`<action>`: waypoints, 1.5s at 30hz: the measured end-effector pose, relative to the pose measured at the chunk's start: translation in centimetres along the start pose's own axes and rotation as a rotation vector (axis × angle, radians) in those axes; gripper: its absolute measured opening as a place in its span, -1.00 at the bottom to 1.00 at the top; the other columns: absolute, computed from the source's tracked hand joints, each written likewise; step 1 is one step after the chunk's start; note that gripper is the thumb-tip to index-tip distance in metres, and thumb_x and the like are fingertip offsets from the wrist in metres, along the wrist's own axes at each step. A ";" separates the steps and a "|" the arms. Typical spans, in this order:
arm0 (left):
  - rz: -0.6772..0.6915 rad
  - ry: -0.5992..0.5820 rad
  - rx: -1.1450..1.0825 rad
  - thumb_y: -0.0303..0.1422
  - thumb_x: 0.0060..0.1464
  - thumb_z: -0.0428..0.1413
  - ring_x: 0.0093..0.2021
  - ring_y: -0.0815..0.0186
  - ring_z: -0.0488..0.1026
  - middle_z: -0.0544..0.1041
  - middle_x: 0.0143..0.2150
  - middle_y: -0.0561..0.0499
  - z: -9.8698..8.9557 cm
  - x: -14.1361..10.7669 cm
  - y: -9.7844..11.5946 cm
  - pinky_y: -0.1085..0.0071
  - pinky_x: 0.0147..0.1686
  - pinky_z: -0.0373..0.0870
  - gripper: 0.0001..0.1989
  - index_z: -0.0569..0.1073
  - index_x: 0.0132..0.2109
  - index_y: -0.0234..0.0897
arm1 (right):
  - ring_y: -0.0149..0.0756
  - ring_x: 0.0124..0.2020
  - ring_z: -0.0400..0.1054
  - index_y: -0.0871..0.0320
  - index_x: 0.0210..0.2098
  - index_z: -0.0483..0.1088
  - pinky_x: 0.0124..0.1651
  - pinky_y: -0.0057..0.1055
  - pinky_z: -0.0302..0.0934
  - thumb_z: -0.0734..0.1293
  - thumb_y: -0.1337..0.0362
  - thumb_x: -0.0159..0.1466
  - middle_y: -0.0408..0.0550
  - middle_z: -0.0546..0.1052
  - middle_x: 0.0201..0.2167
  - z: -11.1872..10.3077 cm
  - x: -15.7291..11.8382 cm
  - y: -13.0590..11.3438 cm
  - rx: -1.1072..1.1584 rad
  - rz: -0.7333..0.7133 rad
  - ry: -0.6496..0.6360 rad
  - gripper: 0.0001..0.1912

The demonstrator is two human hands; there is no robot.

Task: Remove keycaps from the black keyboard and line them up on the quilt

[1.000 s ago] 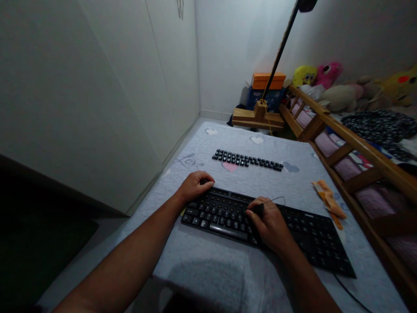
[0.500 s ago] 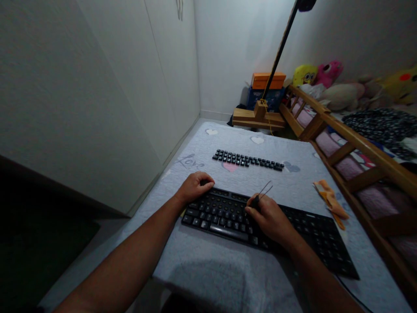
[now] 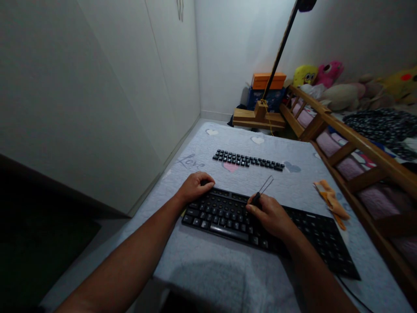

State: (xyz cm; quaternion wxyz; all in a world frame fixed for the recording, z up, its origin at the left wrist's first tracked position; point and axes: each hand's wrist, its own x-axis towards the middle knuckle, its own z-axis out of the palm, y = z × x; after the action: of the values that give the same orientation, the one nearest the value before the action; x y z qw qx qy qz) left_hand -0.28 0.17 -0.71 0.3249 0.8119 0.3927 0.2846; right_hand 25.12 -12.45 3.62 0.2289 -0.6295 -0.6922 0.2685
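A black keyboard (image 3: 230,234) lies at a slant on the cloth-covered table, with its upper rows bare of keycaps on the left part. My left hand (image 3: 195,188) is closed around its far left corner, the thumb along the top edge. Over the middle of the keyboard, my right hand (image 3: 269,214) is closed on the dark handle of a wire keycap puller (image 3: 257,198). The puller's wire loops point up and away from the keys. Beyond the keyboard, several loose black keycaps (image 3: 239,160) are laid out in rows. My right fingers partly hide the keys beneath them.
An orange cloth-like item (image 3: 330,200) lies on the right of the patterned table cover (image 3: 198,256). A wooden bed rail (image 3: 355,148) runs along the right side, a white cabinet (image 3: 124,87) along the left. The keyboard's cable (image 3: 353,295) trails off at lower right.
My right hand has shifted slightly to the right, and the puller's wire end has swung a little up and together in view. My left hand stays on the keyboard's corner.
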 end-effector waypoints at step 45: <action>0.283 -0.179 0.265 -0.31 0.09 0.19 -0.05 0.17 0.35 0.55 -0.21 -0.03 4.0 -1.8 10.0 0.19 0.03 0.23 -0.84 0.56 -0.17 -0.24 | -0.24 -0.25 0.33 0.13 -0.32 0.36 -0.17 -0.33 0.19 0.27 0.31 0.26 -0.07 0.43 -0.35 1.4 -1.9 -0.6 0.172 -0.230 0.318 -0.96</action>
State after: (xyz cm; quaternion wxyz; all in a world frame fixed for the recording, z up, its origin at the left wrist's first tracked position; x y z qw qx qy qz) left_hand 6.15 -7.36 3.92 0.2055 0.9166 0.2785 0.2000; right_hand 23.92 -14.46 3.04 0.4176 -0.5588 -0.6892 0.1960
